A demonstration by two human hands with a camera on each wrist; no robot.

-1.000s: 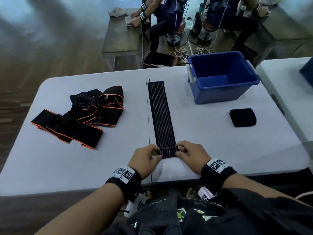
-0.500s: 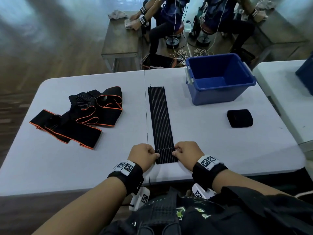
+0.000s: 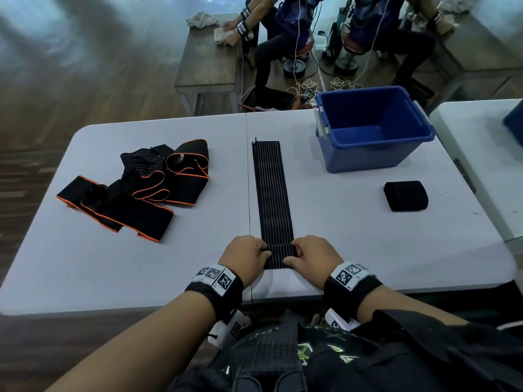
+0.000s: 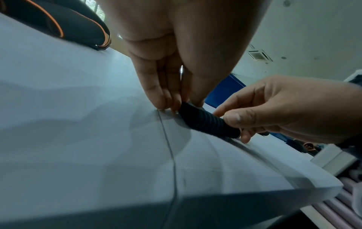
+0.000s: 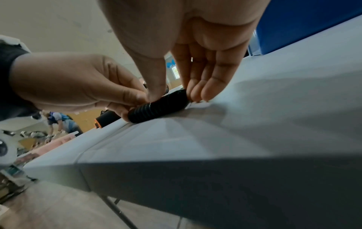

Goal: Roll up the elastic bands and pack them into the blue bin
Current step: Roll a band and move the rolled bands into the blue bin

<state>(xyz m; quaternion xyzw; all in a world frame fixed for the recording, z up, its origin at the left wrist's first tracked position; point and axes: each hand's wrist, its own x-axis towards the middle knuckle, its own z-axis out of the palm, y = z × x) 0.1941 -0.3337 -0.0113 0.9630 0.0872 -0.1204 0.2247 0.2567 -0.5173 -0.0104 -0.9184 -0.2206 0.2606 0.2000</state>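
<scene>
A long black ribbed elastic band (image 3: 272, 190) lies flat down the middle of the white table (image 3: 85, 264). Its near end is wound into a small roll (image 3: 280, 257) (image 4: 207, 122) (image 5: 156, 106). My left hand (image 3: 245, 257) (image 4: 172, 86) pinches the roll's left end and my right hand (image 3: 311, 257) (image 5: 186, 80) pinches its right end, thumbs on the near side. The blue bin (image 3: 373, 128) stands at the far right of the table; what I see of its inside holds nothing. A rolled black band (image 3: 405, 196) lies in front of the bin.
A heap of black bands with orange edging (image 3: 135, 190) lies at the left of the table. A second white table (image 3: 486, 154) adjoins on the right. Beyond the far edge, seated people work at a brown table (image 3: 209, 60).
The roll at the near end has grown a little thicker under both hands. The flat part of the band and the other objects have kept their places.
</scene>
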